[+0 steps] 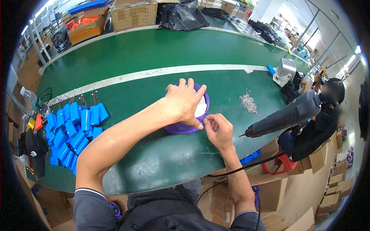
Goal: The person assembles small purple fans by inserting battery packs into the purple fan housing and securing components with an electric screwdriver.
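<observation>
A round purple plastic housing point(178, 128) with a white part inside stands on the green table in front of me. My left hand point(180, 101) lies over it with the fingers spread across the top and the thumb at the near right side, gripping it. Close by the housing's right side, my right hand point(219, 131) is closed, with thumb and forefinger pinched. Whatever those fingertips hold is too small to make out. Small silvery screws point(249, 104) lie in a loose pile farther right. A dark electric screwdriver point(285, 115) hangs at the right, its bit pointing toward my right hand.
Many blue battery packs point(71, 129) with thin wires are heaped at the left, near a clear plastic bottle point(32, 99). A white strip point(154, 72) crosses the table. A silver lamp-like device point(285, 71) stands back right. Another person point(318, 127) sits beyond the screwdriver; cardboard boxes point(133, 15) line the far side.
</observation>
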`<action>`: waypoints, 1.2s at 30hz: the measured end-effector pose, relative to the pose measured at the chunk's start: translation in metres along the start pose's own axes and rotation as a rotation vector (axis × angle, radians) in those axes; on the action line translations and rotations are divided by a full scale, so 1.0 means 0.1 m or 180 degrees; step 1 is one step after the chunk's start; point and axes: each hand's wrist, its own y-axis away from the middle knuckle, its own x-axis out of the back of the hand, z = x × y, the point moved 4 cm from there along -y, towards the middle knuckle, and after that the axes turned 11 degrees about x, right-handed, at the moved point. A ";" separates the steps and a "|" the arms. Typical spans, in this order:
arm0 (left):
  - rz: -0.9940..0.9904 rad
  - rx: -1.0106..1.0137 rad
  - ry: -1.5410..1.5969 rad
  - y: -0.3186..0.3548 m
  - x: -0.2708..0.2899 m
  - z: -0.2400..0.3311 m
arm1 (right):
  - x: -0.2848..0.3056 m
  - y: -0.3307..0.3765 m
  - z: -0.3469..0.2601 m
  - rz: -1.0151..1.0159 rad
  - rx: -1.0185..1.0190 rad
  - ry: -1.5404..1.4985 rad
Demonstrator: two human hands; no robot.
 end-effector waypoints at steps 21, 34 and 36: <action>-0.0638 -0.0133 0.0052 0.02 0.13 -0.04 | 0.07 0.07 0.24 0.0934 -0.0965 -0.0739; -0.0673 -0.0767 0.0392 0.32 0.17 -0.33 | 0.66 0.12 1.03 0.0496 -0.0365 0.1887; -0.0527 -0.0706 0.0403 0.33 0.09 -0.29 | 0.49 0.04 0.85 0.0384 -0.0373 0.1104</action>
